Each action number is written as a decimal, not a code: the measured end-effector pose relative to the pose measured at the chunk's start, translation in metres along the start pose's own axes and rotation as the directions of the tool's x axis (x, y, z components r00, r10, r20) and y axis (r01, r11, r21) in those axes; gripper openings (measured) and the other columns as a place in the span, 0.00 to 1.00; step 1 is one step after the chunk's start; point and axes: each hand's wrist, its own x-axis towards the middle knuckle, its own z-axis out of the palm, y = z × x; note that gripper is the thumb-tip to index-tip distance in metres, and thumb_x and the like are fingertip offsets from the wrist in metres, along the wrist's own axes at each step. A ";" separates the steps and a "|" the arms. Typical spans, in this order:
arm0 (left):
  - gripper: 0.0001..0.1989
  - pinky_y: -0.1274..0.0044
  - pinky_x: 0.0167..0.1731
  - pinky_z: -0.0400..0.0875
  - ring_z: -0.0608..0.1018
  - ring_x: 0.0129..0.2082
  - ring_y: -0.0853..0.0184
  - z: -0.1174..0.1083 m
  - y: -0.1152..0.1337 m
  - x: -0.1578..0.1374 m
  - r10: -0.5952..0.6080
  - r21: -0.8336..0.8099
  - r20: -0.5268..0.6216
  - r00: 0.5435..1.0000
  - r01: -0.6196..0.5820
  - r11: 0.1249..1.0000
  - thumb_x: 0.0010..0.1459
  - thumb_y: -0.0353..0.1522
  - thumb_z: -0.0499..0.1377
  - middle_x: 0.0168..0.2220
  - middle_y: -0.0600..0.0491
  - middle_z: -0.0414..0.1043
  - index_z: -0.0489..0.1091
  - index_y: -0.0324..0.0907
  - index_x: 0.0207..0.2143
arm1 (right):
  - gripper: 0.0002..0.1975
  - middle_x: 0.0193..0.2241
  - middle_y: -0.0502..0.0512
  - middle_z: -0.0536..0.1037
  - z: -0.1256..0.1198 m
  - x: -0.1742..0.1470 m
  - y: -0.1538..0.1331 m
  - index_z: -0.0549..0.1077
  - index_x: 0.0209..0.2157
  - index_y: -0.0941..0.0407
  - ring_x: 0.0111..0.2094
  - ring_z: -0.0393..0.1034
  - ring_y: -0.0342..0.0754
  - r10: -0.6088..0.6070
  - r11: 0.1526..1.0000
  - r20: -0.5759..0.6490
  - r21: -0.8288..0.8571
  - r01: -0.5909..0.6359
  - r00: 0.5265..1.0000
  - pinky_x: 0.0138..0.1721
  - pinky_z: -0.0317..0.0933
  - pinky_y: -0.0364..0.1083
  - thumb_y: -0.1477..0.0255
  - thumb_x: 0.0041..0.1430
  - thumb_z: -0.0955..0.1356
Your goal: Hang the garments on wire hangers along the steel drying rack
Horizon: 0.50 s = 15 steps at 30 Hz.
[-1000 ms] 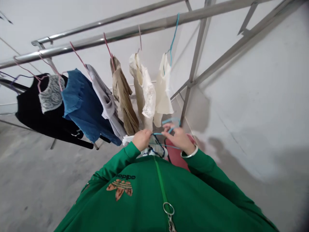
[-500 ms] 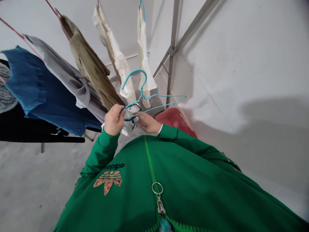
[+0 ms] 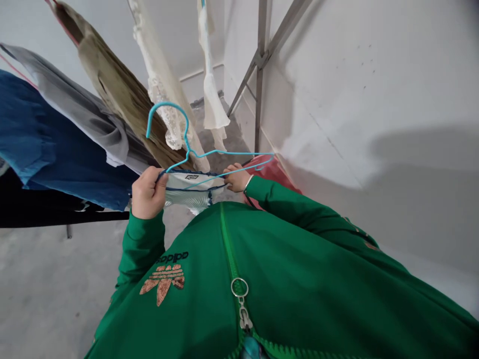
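A blue wire clothes hanger [image 3: 187, 134] is upright in front of me, its hook pointing up and left. Its left shoulder end goes inside the neckline of a white garment with dark blue trim [image 3: 190, 197]. My left hand [image 3: 148, 193] is closed around the garment's edge and the hanger end there; the fingers hide that end. The right hand [image 3: 237, 178] pinches the opposite side of the trimmed neckline, which is stretched between both hands. The hanger's right end sticks out past my right hand, outside the cloth. A small label shows inside the neckline.
Blue [image 3: 60, 134], grey [image 3: 86, 99] and olive-brown clothes [image 3: 108, 75] hang on a red line at left. Two cream garments [image 3: 213, 94] hang farther back. A grey metal frame [image 3: 259, 75] stands by the white wall, with a red container [image 3: 279, 177] behind my right arm.
My hands have moved apart, the left going left and the right going right. The garment's neckline, bunched before, is now pulled wide. The hanger has shifted left with my left hand.
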 end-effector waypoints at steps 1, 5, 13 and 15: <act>0.08 0.79 0.28 0.62 0.69 0.26 0.70 0.000 -0.005 -0.002 0.007 0.031 0.003 1.000 -0.007 1.000 0.62 0.32 0.52 0.25 0.55 0.63 0.67 0.41 0.30 | 0.12 0.52 0.59 0.72 -0.001 -0.004 0.005 0.79 0.34 0.56 0.53 0.58 0.61 0.019 1.000 0.003 0.007 -0.019 1.000 0.52 0.47 0.57 0.65 0.55 0.66; 0.08 0.77 0.29 0.63 0.70 0.28 0.67 0.004 -0.025 -0.012 0.059 0.169 0.008 0.998 -0.059 0.984 0.62 0.32 0.51 0.27 0.52 0.66 0.68 0.41 0.31 | 0.14 0.55 0.58 0.70 -0.006 -0.021 0.029 0.79 0.35 0.58 0.53 0.59 0.59 0.102 0.993 -0.020 0.054 -0.101 0.995 0.50 0.51 0.54 0.65 0.59 0.64; 0.09 0.75 0.28 0.60 0.71 0.28 0.65 0.018 -0.045 -0.018 0.141 0.329 0.048 0.989 -0.149 0.933 0.62 0.33 0.51 0.28 0.49 0.68 0.70 0.40 0.35 | 0.11 0.36 0.63 0.76 -0.012 -0.039 0.061 0.76 0.35 0.63 0.40 0.66 0.53 0.326 0.939 -0.232 0.190 -0.286 0.917 0.46 0.58 0.49 0.74 0.59 0.63; 0.10 0.74 0.27 0.59 0.71 0.27 0.65 0.022 -0.048 -0.016 0.139 0.387 0.038 0.990 -0.143 0.911 0.62 0.33 0.52 0.28 0.49 0.67 0.71 0.40 0.36 | 0.11 0.35 0.63 0.76 -0.011 -0.042 0.065 0.76 0.33 0.62 0.39 0.67 0.52 0.343 0.929 -0.282 0.241 -0.280 0.896 0.46 0.59 0.50 0.73 0.59 0.63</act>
